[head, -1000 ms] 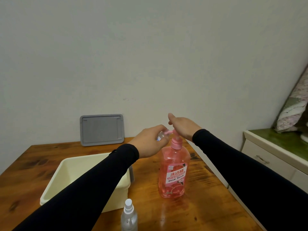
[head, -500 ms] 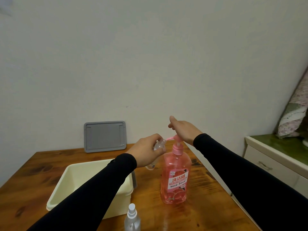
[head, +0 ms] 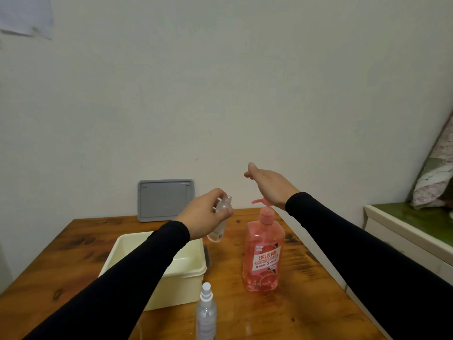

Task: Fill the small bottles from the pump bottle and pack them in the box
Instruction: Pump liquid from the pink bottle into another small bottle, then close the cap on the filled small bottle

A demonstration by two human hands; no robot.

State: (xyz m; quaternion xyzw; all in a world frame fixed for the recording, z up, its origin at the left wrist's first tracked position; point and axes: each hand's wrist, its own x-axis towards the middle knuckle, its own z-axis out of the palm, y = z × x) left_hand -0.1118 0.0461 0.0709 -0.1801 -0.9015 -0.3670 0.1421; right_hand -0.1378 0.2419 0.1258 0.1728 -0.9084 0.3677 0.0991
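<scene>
Now the left hand [head: 203,213] grips a small clear bottle [head: 221,217] tilted beside the pump bottle [head: 262,251] — the right hand [head: 268,184], fingers straight, hovers above its pump — cream box [head: 171,271] on the desk [head: 282,312].

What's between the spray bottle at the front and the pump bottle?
Nothing: in the head view only bare wooden table lies between the spray bottle and the pump bottle.
</scene>
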